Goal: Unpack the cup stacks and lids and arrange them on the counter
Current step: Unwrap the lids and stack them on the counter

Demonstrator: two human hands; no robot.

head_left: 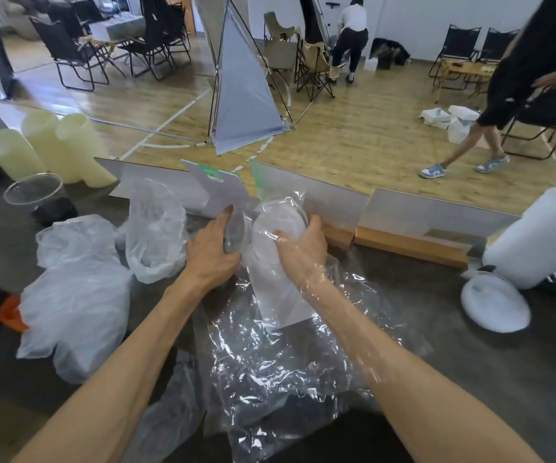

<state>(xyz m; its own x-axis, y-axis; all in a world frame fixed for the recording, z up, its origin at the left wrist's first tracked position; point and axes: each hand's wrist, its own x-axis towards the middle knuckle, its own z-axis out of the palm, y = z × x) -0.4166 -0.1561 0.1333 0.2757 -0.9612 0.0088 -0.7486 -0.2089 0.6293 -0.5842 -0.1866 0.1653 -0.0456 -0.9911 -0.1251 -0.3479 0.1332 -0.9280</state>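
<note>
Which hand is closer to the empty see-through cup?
Left. The left hand is beside the clear cup with crumpled bags between them; the right hand is farther off, on the other side, inside the clear wrap.

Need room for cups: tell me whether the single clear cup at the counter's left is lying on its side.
No, the clear cup stands upright, mouth up, beside the cream cup stacks.
</note>
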